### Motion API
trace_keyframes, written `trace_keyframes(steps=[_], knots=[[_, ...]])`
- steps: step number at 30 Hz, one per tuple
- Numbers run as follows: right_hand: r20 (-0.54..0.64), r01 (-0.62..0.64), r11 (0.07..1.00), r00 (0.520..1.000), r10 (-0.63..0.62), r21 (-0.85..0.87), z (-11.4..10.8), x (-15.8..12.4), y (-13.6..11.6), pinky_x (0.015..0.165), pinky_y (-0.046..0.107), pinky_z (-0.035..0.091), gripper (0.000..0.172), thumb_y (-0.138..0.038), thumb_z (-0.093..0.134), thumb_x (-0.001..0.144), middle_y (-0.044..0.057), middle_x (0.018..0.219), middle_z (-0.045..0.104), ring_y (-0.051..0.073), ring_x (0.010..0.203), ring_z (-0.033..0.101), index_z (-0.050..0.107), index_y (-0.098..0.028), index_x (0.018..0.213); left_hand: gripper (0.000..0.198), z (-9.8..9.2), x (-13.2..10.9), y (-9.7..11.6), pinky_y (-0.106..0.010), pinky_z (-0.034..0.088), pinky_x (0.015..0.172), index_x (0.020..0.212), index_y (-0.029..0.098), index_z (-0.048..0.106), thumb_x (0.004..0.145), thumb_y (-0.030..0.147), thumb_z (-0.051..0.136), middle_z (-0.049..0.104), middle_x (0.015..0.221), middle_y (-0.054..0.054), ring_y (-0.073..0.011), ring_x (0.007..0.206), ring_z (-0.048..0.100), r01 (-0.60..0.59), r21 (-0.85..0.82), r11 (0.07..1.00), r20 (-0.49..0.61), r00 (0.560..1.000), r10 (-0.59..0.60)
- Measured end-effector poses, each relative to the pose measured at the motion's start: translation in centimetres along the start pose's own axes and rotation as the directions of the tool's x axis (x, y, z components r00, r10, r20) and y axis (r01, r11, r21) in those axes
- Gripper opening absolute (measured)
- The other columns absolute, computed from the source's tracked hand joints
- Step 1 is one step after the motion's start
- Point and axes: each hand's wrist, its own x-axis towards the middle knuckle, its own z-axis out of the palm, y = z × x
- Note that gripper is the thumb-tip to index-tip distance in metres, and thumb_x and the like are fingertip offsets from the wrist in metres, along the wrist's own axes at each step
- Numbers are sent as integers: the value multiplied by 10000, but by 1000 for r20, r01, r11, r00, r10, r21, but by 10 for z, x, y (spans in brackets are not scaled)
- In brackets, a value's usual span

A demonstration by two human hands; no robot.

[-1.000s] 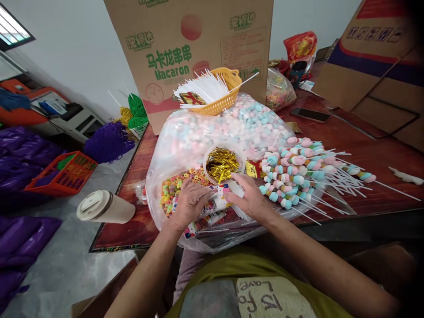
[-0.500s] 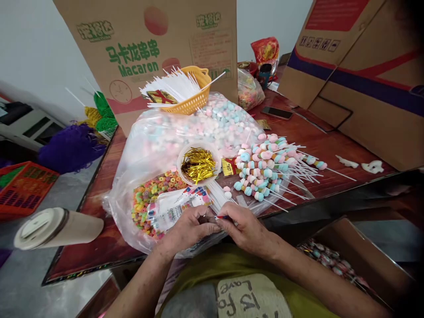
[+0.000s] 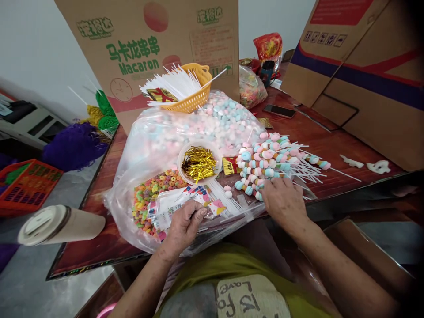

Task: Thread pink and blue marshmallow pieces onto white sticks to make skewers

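My left hand [image 3: 187,223] is closed, with thumb and finger pinching the edge of a clear plastic bag [image 3: 217,206] printed in red, blue and yellow. Beneath it lies a stack of similar printed bags [image 3: 172,205]. On the right, my right hand [image 3: 285,199] has its fingers curled down onto the near side of a pile of marshmallow skewers [image 3: 265,154], closed around a skewer there; its fingertips are hidden. The skewers carry pink, white and blue marshmallows with ring candies between them, and their white sticks point right.
Behind the bags stands a tub of gold twist ties [image 3: 198,164]. Around it are ring candies [image 3: 155,187], a big bag of marshmallows [image 3: 159,132] and a yellow basket of white sticks [image 3: 188,104]. A lidded cup [image 3: 82,224] lies left; cardboard boxes [image 3: 179,35] rise behind.
My hands, together before, are apart now. The right hand has moved right and forward to the skewers; the left has stayed near the bags, and the printed bag is now visible at its fingers.
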Motion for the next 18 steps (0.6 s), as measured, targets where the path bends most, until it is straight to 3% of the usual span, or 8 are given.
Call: trace_keyframes(steps=[3, 8, 12, 15, 18], knots=[[134, -11, 994, 991, 25, -108, 5, 2, 17, 617, 319, 374, 220, -82, 393, 833, 136, 818, 627, 227, 747, 584, 606, -119, 792, 221, -8, -1, -4, -230, 419, 603, 730, 179, 493, 918, 244, 398, 541, 667, -2, -107, 631, 509, -59, 13, 998, -68, 996, 59], [177, -19, 993, 983, 40, -117, 12, -4, 18, 551, 316, 393, 291, -309, 362, 915, 133, 851, 632, 246, 734, 623, 595, -145, 854, 120, -17, -3, -15, -275, 462, 690, 815, 182, 542, 891, 190, 450, 611, 760, -37, -140, 759, 567, -199, 84, 976, -167, 963, 211], [221, -43, 996, 973, 58, -72, 20, -12, 26, 585, 322, 436, 253, -142, 359, 860, 114, 788, 659, 242, 737, 642, 612, -148, 856, 107, -20, -3, -16, -293, 454, 707, 828, 188, 556, 877, 152, 467, 642, 771, -37, -149, 781, 587, -250, 112, 962, -172, 948, 267], [55, 75, 969, 994, -91, 233, 14, -17, 36, 654, 312, 491, 269, -223, 369, 888, 87, 846, 689, 209, 762, 653, 633, -179, 915, 114, -23, -1, -13, -287, 436, 693, 820, 187, 556, 876, 137, 470, 657, 776, -32, -142, 775, 596, -270, 117, 956, -173, 942, 287], [-212, 347, 782, 938, -275, 518, -4, -22, 35, 730, 280, 524, 255, -276, 417, 901, 51, 940, 701, 174, 826, 662, 630, -223, 1031, 103, -24, 1, -11, -285, 427, 688, 820, 182, 559, 871, 130, 485, 668, 790, -31, -136, 769, 602, -292, 118, 949, -176, 934, 310]])
